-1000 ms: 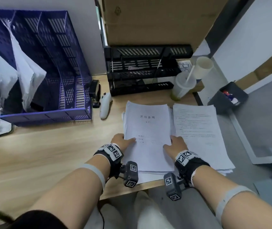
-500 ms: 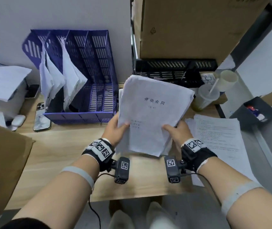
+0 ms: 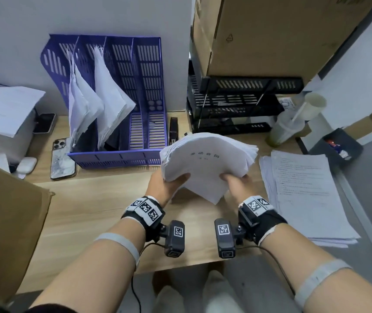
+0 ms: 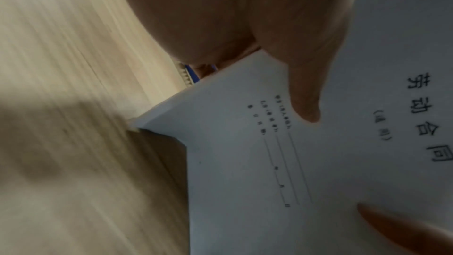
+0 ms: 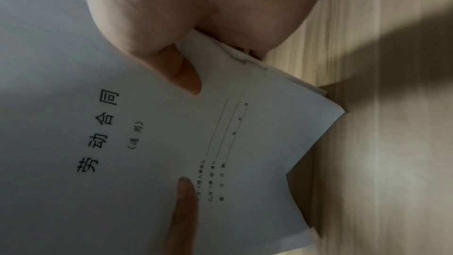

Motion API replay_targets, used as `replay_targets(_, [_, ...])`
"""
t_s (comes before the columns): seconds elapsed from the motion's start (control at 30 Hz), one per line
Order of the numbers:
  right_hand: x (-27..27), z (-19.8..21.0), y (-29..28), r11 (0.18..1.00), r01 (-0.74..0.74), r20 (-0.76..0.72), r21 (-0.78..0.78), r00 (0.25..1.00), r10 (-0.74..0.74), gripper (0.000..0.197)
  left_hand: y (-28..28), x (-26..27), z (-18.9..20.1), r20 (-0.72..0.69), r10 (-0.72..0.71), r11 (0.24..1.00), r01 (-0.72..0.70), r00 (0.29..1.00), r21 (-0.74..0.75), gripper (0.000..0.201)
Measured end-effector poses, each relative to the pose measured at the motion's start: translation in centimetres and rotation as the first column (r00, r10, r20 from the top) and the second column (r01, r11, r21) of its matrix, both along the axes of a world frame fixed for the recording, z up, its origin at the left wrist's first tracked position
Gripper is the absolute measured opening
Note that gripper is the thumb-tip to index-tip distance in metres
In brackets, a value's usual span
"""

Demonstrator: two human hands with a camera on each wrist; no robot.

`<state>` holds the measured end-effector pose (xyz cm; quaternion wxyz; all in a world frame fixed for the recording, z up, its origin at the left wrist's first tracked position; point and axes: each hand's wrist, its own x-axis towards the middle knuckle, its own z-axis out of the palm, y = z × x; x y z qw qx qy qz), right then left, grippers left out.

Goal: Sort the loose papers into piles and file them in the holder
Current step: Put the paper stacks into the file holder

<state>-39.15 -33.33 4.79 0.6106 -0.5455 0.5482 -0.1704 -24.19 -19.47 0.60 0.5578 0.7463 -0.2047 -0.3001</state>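
A thick stack of white papers (image 3: 207, 163) with a printed title page is held in the air above the wooden desk (image 3: 90, 199), bent upward at its far end. My left hand (image 3: 169, 184) grips its left edge with the thumb on top; the same stack (image 4: 318, 162) fills the left wrist view. My right hand (image 3: 234, 184) grips the right edge, thumb on the cover (image 5: 122, 143). The purple file holder (image 3: 117, 154) stands just left of the stack; its two left slots hold white papers (image 3: 103, 105), its two right slots are empty. A second paper pile (image 3: 304, 195) lies on the desk at right.
A phone (image 3: 61, 158) and an earbud case (image 3: 25, 164) lie left of the holder. A black tray rack (image 3: 237, 105) under a cardboard box (image 3: 270, 35) stands behind, with a plastic cup (image 3: 286, 129) and a black bin (image 3: 336, 147) at right. A cardboard flap (image 3: 6, 220) covers the near left.
Both hands lifted the stack off the desk a second ago. Since half a second ago it has tipped flatter and bent, with its far edge near the holder's right end.
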Motion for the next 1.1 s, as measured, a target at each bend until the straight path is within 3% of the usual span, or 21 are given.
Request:
replay_targets(0.1, [0.1,0.6,0.4,1.000,0.023,0.006,0.001,1.000,-0.023,0.007,0.2,0.1,-0.9,0.012,-0.004,0.998,0.003,1.000,0.057,0.040])
replay_targets(0.17, [0.4,0.9,0.4,1.000,0.023,-0.003,0.003,1.000,-0.023,0.004,0.6,0.4,-0.8,0.046,-0.005,0.997,0.001,0.999,0.073,0.035])
replay_targets(0.27, [1.3,2.3,0.4,0.991,-0.021,-0.021,-0.129,1.000,0.018,0.019,1.2,1.2,1.0,0.076,0.010,0.998,-0.015,0.997,0.061,0.019])
replay_targets(0.37, [3.1,4.3,1.2,0.949,-0.008,-0.127,-0.316,0.991,-0.034,0.041,2.0,3.1,4.3,0.239,0.052,0.998,-0.055,0.970,0.005,0.026])
replay_targets(0.43, [5.0,6.4,2.8,0.967,-0.161,-0.076,-0.196,0.986,0.149,0.044,2.5,4.7,6.1,0.329,0.081,0.997,-0.077,0.941,-0.025,0.018])
replay_targets(0.5, [7.2,9.0,5.4,0.902,-0.426,0.055,-0.068,0.901,0.429,0.051,2.6,5.9,7.8,0.363,0.045,0.997,-0.016,0.931,-0.080,0.028])
replay_targets(0.57, [9.7,11.5,8.2,0.785,-0.602,0.034,-0.149,0.790,0.612,0.046,2.7,6.0,9.4,0.430,-0.066,0.989,0.115,0.901,-0.088,0.049])
replay_targets(0.6, [10.8,12.4,9.4,0.766,-0.609,0.022,-0.206,0.780,0.626,0.047,2.8,5.9,9.9,0.473,-0.100,0.983,0.161,0.876,-0.090,0.058])
replay_targets(0.67, [12.3,14.1,10.8,0.855,-0.495,0.002,-0.157,0.865,0.502,0.060,3.9,5.7,10.4,0.516,-0.087,0.972,0.186,0.852,-0.142,0.080])
replay_targets(0.73, [12.8,14.6,10.8,0.886,-0.451,-0.062,-0.110,0.892,0.447,0.047,5.1,6.6,10.4,0.555,-0.100,0.960,0.227,0.826,-0.165,0.084])
replay_targets(0.8, [12.7,14.9,10.4,0.850,-0.509,-0.164,-0.137,0.858,0.487,0.041,6.3,7.2,11.2,0.555,-0.151,0.960,0.256,0.818,-0.115,0.072])
replay_targets(0.97, [12.1,14.8,9.5,0.889,-0.448,-0.116,-0.097,0.892,0.437,0.039,7.3,8.7,10.5,0.300,-0.340,0.929,0.368,0.892,-0.041,0.050])
replay_targets(1.1, [11.7,15.3,8.8,0.824,-0.565,-0.256,-0.047,0.804,0.537,0.047,6.4,11.2,7.7,0.228,-0.284,0.956,0.255,0.931,0.147,0.049])
